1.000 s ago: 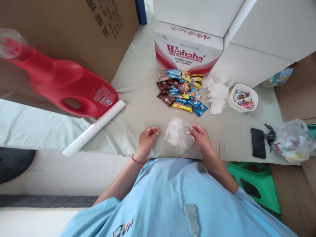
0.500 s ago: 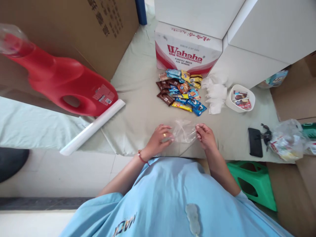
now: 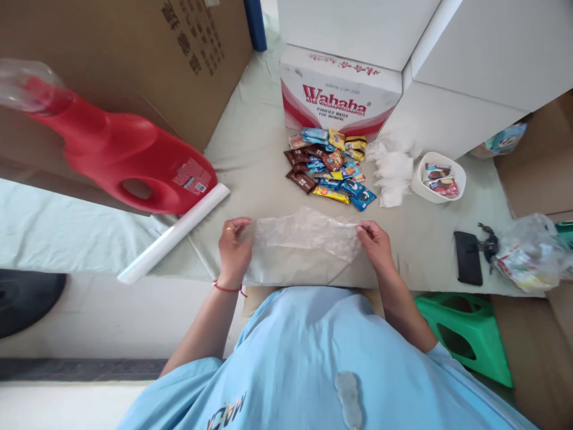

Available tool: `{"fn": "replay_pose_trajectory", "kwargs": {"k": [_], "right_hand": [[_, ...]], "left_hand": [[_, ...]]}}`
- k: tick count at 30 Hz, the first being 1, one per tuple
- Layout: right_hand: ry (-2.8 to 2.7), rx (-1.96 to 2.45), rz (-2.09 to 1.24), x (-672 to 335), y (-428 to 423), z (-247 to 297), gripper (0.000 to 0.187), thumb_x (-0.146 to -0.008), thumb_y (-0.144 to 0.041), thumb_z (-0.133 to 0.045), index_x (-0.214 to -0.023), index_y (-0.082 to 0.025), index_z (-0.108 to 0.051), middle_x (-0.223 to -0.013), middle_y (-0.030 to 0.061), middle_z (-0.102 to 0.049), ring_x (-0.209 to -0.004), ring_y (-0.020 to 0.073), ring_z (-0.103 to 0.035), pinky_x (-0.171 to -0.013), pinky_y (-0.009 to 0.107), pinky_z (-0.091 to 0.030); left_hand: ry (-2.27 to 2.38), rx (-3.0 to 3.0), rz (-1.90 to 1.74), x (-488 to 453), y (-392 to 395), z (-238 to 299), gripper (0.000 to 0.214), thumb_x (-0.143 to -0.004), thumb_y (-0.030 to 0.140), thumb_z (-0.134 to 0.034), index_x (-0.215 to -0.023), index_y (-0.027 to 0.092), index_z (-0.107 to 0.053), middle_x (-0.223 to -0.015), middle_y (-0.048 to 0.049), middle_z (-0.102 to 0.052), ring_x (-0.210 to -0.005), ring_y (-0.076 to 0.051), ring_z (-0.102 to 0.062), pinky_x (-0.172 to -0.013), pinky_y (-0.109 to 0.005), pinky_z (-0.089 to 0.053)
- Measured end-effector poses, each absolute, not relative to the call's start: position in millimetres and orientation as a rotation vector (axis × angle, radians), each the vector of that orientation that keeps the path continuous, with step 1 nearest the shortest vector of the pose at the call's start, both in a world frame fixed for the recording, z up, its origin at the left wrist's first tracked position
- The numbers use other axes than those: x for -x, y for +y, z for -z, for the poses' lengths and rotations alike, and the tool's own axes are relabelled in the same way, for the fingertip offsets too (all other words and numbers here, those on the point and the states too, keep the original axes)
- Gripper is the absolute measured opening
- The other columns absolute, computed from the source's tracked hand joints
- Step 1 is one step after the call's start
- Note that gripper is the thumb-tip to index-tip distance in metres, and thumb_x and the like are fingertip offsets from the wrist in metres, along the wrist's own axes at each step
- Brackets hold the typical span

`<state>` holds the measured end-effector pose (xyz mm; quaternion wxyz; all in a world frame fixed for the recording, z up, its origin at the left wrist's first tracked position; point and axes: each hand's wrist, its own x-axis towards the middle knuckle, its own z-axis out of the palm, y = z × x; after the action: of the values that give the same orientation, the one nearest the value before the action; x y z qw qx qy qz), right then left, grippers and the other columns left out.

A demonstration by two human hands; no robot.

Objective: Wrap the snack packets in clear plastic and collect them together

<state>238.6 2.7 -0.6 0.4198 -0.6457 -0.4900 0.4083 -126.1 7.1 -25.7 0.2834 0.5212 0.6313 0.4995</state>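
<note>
A clear, crinkled plastic bag (image 3: 308, 233) stretches between my two hands just above the cloth-covered table. My right hand (image 3: 375, 243) pinches its right end between thumb and fingers, where the film is gathered. At the left end, my left hand (image 3: 235, 254) has its thumb and fingers on either side of the bag's edge; the exact contact is faint because the film is see-through. Beyond the bag lies a pile of small wrapped snacks (image 3: 329, 164) in brown, blue, yellow and orange packets.
Whitish crumpled plastic bags (image 3: 394, 176) and a white tub (image 3: 418, 186) holding snacks lie right of the pile. Behind stands a Wahaba-type water carton (image 3: 340, 89). Left are a red bottle (image 3: 107, 143) and a white roll (image 3: 174, 236). A black phone (image 3: 468, 258) and a green stool (image 3: 465, 334) are right.
My left hand has moved left, and the plastic bag has spread from a short bunch into a long strip. My right hand has stayed nearly in place, still gripping its end.
</note>
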Motion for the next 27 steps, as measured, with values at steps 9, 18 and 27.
{"fn": "replay_pose_trajectory", "kwargs": {"k": [9,18,27], "right_hand": [[-1.358,1.599,-0.927,-237.7,-3.8,2.1,0.029,-0.092,-0.05,-0.063,-0.095,-0.023,-0.069,-0.075,-0.0012,-0.061,-0.063,0.0155,-0.049,-0.061,0.028,-0.04],[-1.131,1.713,-0.998,-256.4,-5.8,17.6,0.032,-0.085,-0.052,-0.068,-0.096,-0.022,-0.069,-0.074,-0.0011,-0.062,-0.062,0.0151,-0.049,-0.058,0.028,-0.041],[-1.286,1.662,-0.97,-248.5,44.2,30.7,0.033,-0.082,-0.052,-0.064,-0.092,-0.021,-0.07,-0.078,0.0017,-0.068,-0.065,0.0165,-0.054,-0.065,0.03,-0.044]], "left_hand": [[1.683,-1.945,-1.116,74.0,31.6,-10.9,0.077,-0.08,0.046,-0.078,-0.147,0.019,-0.05,-0.141,-0.0173,-0.062,-0.139,-0.038,-0.049,-0.122,-0.058,-0.027],[1.312,-2.21,-0.839,95.3,1.6,-33.8,0.018,-0.093,0.028,-0.064,-0.1,0.034,-0.08,-0.093,-0.0061,-0.076,-0.116,-0.032,-0.062,-0.112,-0.059,-0.035],[0.783,-2.5,-0.181,132.7,-73.7,-35.5,0.032,-0.103,0.022,-0.053,-0.129,0.031,-0.07,-0.133,-0.0075,-0.074,-0.133,-0.025,-0.063,-0.119,-0.049,-0.044]]}}
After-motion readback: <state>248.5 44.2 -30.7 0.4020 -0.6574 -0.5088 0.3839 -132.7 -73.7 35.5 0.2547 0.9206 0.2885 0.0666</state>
